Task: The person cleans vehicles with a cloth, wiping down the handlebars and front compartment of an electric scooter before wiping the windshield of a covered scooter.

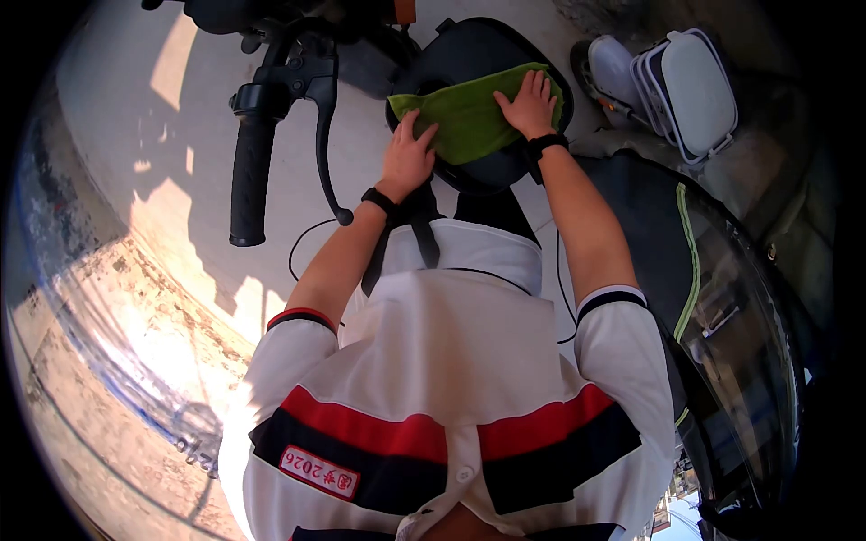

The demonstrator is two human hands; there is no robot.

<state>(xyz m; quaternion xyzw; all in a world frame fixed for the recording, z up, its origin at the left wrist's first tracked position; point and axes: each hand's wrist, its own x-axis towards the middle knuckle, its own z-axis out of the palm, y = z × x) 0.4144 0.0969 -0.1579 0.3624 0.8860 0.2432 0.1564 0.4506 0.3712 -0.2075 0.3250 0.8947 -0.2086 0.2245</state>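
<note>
A green cloth (469, 117) lies spread over the top of a black rounded case or seat (487, 45). At the cloth's left end is my left hand (409, 158), its fingers apart and touching the edge of the cloth. My right hand (530, 105) rests flat on the cloth's right part, fingers spread. Black bands circle both wrists. What lies beneath the cloth is hidden.
A black handlebar grip (248, 180) with a brake lever (327, 135) stands at the upper left. On the right are a white-and-grey case (699, 95) and a dark cover (631, 207) with green trim. Thin cables hang beside my body.
</note>
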